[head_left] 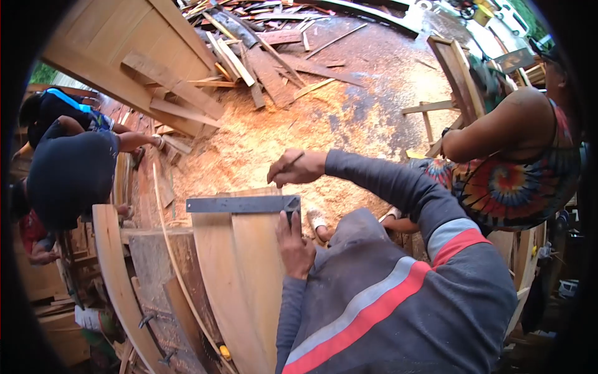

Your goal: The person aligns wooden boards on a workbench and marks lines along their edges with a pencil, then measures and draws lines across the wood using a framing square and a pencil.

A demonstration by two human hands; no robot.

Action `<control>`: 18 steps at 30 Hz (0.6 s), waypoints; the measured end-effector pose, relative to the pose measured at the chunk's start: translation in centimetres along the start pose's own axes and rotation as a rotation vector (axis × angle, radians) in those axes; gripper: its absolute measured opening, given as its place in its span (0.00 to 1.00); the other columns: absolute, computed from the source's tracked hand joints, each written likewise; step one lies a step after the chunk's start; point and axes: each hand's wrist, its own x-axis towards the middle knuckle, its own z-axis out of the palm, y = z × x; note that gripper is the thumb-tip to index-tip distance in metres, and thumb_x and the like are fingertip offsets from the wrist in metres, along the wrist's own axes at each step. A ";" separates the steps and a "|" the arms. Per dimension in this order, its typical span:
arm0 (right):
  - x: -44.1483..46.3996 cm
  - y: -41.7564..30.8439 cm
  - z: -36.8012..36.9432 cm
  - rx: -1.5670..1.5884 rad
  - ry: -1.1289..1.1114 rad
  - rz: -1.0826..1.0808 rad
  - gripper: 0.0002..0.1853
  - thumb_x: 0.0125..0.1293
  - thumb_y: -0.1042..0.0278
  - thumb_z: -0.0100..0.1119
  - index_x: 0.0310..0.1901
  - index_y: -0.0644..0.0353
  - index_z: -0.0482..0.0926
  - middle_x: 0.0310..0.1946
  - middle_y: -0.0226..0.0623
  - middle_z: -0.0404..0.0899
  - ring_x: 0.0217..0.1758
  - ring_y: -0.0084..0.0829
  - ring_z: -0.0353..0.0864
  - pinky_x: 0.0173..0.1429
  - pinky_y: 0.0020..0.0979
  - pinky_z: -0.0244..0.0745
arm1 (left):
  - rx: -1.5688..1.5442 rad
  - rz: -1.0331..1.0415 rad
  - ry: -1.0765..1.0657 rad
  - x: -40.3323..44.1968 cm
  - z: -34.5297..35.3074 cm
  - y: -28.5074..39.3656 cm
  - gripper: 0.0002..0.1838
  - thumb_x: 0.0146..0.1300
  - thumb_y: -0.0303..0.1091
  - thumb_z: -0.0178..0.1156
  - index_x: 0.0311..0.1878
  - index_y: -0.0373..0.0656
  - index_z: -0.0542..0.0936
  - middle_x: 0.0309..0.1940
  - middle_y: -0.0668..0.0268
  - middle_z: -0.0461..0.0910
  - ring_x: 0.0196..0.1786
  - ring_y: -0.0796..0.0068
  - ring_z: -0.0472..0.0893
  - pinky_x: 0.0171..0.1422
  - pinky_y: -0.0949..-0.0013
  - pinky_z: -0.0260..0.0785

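Observation:
A dark metal straightedge [240, 204] lies across the upper end of a light wooden board [258, 262], which looks made of joined pieces. My left hand [296, 246] rests at its right end, two fingers stretched out against the metal and the board's right edge. Beyond that end, my right hand [299, 167] is closed around a thin, dark, pencil-like stick [294, 160]. It hovers near the board's upper right corner, and its fingertips point left and down. The tip of the stick cannot be made out.
A person in dark clothes [71, 168] bends at the left; another in a tie-dye top [504, 181] is close at the right. Curved planks [115, 280] and a thick slab [152, 268] lie left of the board. Beyond are sawdust [249, 143], scrap wood [268, 75] and a large panel [118, 43].

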 end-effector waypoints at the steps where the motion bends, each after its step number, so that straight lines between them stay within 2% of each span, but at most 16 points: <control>1: -0.7 1.1 0.6 0.042 0.044 0.030 0.14 0.71 0.64 0.55 0.47 0.66 0.84 0.36 0.44 0.88 0.41 0.34 0.89 0.47 0.34 0.83 | -0.065 -0.084 -0.019 -0.2 -1.0 0.5 0.41 0.51 0.25 0.57 0.74 0.39 0.65 0.73 0.44 0.65 0.73 0.41 0.66 0.78 0.41 0.52; 2: -1.6 1.8 1.2 0.088 0.084 0.057 0.14 0.72 0.64 0.55 0.48 0.66 0.83 0.35 0.44 0.88 0.41 0.33 0.89 0.47 0.33 0.83 | -0.127 -0.172 -0.040 -0.6 -2.1 0.8 0.43 0.49 0.23 0.57 0.74 0.38 0.64 0.72 0.43 0.66 0.71 0.39 0.68 0.76 0.45 0.59; 3: -2.7 2.0 1.4 0.118 0.161 0.112 0.15 0.72 0.64 0.54 0.48 0.67 0.83 0.36 0.45 0.88 0.41 0.33 0.90 0.47 0.34 0.83 | -0.140 -0.174 -0.030 -1.1 -3.4 0.7 0.43 0.49 0.23 0.57 0.74 0.38 0.64 0.72 0.43 0.66 0.71 0.39 0.68 0.76 0.45 0.59; 5: -4.6 5.8 3.2 0.307 0.423 0.252 0.16 0.76 0.63 0.51 0.54 0.67 0.80 0.35 0.44 0.88 0.38 0.32 0.89 0.45 0.32 0.84 | -0.107 -0.214 0.021 -3.0 -5.5 0.8 0.45 0.46 0.20 0.56 0.75 0.35 0.61 0.64 0.41 0.72 0.62 0.38 0.74 0.67 0.47 0.67; 6: -5.8 7.2 4.3 0.405 0.569 0.353 0.17 0.77 0.63 0.50 0.56 0.67 0.79 0.34 0.43 0.88 0.37 0.31 0.89 0.44 0.31 0.84 | -0.115 -0.237 0.022 -4.5 -6.0 0.8 0.45 0.46 0.20 0.56 0.75 0.35 0.61 0.64 0.41 0.72 0.62 0.38 0.74 0.67 0.47 0.67; 8: -8.2 8.7 5.8 0.599 0.758 0.514 0.16 0.79 0.63 0.49 0.57 0.67 0.77 0.31 0.41 0.87 0.33 0.27 0.88 0.40 0.28 0.83 | -0.120 -0.360 0.004 -7.9 -7.1 1.3 0.46 0.45 0.19 0.56 0.75 0.34 0.60 0.53 0.41 0.75 0.56 0.39 0.76 0.62 0.45 0.68; 9: -9.4 10.1 7.5 0.532 0.833 0.550 0.16 0.79 0.64 0.49 0.55 0.68 0.78 0.28 0.40 0.86 0.30 0.25 0.87 0.36 0.28 0.83 | -0.109 -0.369 0.041 -9.4 -7.9 2.1 0.44 0.47 0.19 0.57 0.74 0.34 0.62 0.45 0.43 0.75 0.48 0.39 0.77 0.56 0.46 0.71; 10: -10.5 10.0 9.0 0.314 0.832 0.618 0.16 0.79 0.63 0.49 0.53 0.68 0.79 0.25 0.39 0.85 0.27 0.26 0.86 0.34 0.28 0.82 | -0.114 -0.367 0.047 -11.4 -8.0 2.6 0.44 0.47 0.19 0.57 0.74 0.34 0.62 0.45 0.43 0.75 0.48 0.39 0.77 0.56 0.46 0.71; 12: -11.9 7.7 11.6 0.419 0.734 0.679 0.16 0.80 0.62 0.49 0.56 0.66 0.78 0.26 0.37 0.85 0.28 0.22 0.84 0.34 0.25 0.80 | -0.181 -0.485 0.138 -15.7 -8.3 3.9 0.44 0.48 0.21 0.64 0.73 0.33 0.63 0.52 0.42 0.77 0.51 0.40 0.79 0.58 0.49 0.72; 13: -12.7 7.2 12.6 0.357 0.634 0.606 0.16 0.80 0.62 0.50 0.55 0.66 0.79 0.27 0.37 0.86 0.28 0.23 0.84 0.36 0.26 0.80 | -0.122 -0.413 0.252 -17.8 -8.0 4.3 0.41 0.52 0.23 0.68 0.72 0.32 0.65 0.47 0.47 0.78 0.44 0.50 0.81 0.52 0.56 0.75; 14: -13.1 6.4 13.5 0.371 0.599 0.597 0.16 0.80 0.62 0.50 0.55 0.66 0.79 0.27 0.37 0.86 0.28 0.23 0.84 0.36 0.26 0.80 | -0.099 -0.442 0.265 -19.6 -8.2 5.2 0.41 0.52 0.23 0.68 0.72 0.32 0.65 0.47 0.47 0.78 0.44 0.50 0.81 0.52 0.56 0.75; 16: -12.9 3.9 16.2 0.194 0.612 0.505 0.16 0.79 0.61 0.50 0.55 0.65 0.79 0.27 0.36 0.85 0.31 0.24 0.85 0.38 0.28 0.80 | -0.216 -0.472 0.399 -24.1 -9.0 7.0 0.35 0.59 0.25 0.66 0.70 0.31 0.67 0.43 0.54 0.78 0.41 0.61 0.80 0.48 0.65 0.75; 17: -12.7 2.2 17.5 0.211 0.640 0.465 0.16 0.79 0.61 0.51 0.54 0.65 0.79 0.27 0.37 0.85 0.31 0.24 0.85 0.38 0.27 0.80 | -0.247 -0.430 0.530 -26.0 -8.9 7.6 0.29 0.66 0.27 0.61 0.69 0.30 0.68 0.37 0.60 0.77 0.34 0.71 0.77 0.40 0.71 0.72; 18: -12.6 1.0 18.6 0.229 0.673 0.429 0.15 0.79 0.61 0.52 0.53 0.65 0.80 0.27 0.38 0.84 0.32 0.24 0.86 0.38 0.27 0.80 | -0.212 -0.456 0.558 -27.8 -9.0 8.5 0.29 0.66 0.27 0.61 0.69 0.30 0.68 0.37 0.60 0.77 0.34 0.71 0.77 0.40 0.71 0.72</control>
